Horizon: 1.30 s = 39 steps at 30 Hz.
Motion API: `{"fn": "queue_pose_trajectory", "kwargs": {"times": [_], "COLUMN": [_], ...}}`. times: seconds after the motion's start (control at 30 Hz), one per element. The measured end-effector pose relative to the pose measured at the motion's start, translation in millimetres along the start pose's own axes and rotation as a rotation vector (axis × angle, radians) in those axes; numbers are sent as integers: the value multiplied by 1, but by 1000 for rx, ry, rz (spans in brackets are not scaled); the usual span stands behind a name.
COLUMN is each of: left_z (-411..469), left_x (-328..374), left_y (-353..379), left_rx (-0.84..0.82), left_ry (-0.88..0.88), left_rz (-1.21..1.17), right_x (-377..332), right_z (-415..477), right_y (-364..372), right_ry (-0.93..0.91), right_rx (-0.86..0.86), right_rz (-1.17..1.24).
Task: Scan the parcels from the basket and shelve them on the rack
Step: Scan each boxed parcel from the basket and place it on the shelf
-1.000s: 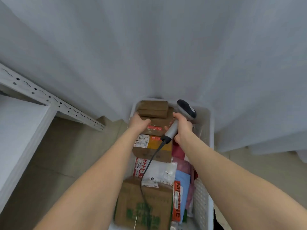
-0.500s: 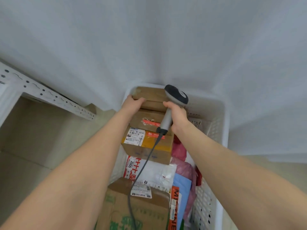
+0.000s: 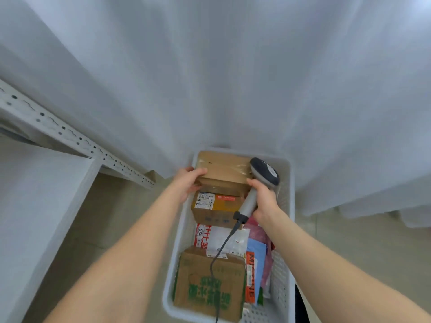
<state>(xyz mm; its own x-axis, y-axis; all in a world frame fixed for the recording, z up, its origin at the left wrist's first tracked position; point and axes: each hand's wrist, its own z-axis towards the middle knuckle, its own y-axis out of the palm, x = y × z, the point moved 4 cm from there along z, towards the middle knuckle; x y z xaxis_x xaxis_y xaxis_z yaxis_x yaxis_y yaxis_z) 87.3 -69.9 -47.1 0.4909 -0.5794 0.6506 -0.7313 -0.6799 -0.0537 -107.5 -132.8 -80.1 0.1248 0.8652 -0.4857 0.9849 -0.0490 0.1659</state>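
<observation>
A white plastic basket [image 3: 285, 229] on the floor holds several parcels. My left hand [image 3: 187, 184] grips the left edge of a taped brown cardboard box [image 3: 224, 171] at the basket's far end. My right hand [image 3: 264, 201] holds a grey corded barcode scanner [image 3: 261, 180] by its handle, its dark head beside the box's right end. Below the box lie a yellow-and-brown box with a label [image 3: 215, 207], a white mailer with red print [image 3: 219, 237], and a large brown carton with green print [image 3: 207, 283].
The white metal rack [image 3: 70, 134] with a perforated rail runs along the left, a white shelf board [image 3: 30, 190] below it. A white curtain [image 3: 233, 78] hangs behind the basket. Blue, pink and orange soft packets [image 3: 257, 257] fill the basket's right side. Beige floor surrounds it.
My left hand has moved up from the lower parcels and taken hold of the taped brown box, which now sits higher. The scanner has stayed beside it, and the view has shifted.
</observation>
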Motion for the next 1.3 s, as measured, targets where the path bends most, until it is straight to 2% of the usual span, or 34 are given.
{"fn": "queue_pose_trajectory", "kwargs": {"times": [0.13,0.4,0.53,0.63,0.77,0.93,1.0,1.1,1.2,1.3], "left_z": [-77,-214,-267,-300,-344,-387,-398,-414,-428,-438], "left_x": [42,102,116,124,127,119,112,103,99,101], "left_y": [-10,0,4,2,-1,-11,-14,-13,-14,-16], "left_rx": [-82,-98,-104,-112,-138,-116,-134,-175,-142,-128], "left_ry": [133,618,747,798,782,496,362,248,256,326], "left_rz": [188,669,725,729,617,106,115,274,294,214], "right_x": [-15,-54,-69,-76,-81,-78,-78,-78,-83,-93], "right_z": [-82,-218,-268,-298,-332,-371,-386,-406,-423,-438], "right_y": [1,24,24,22,12,-9,-16,-27,-37,-51], "right_ry": [-2,-14,-39,-40,-60,-102,-153,-215,-271,-364], "right_rx": [21,-58,-16,-66,-120,-216,-258,-323,-344,-317], "right_rz": [51,169,103,90,61,116,108,58,18,-87]}}
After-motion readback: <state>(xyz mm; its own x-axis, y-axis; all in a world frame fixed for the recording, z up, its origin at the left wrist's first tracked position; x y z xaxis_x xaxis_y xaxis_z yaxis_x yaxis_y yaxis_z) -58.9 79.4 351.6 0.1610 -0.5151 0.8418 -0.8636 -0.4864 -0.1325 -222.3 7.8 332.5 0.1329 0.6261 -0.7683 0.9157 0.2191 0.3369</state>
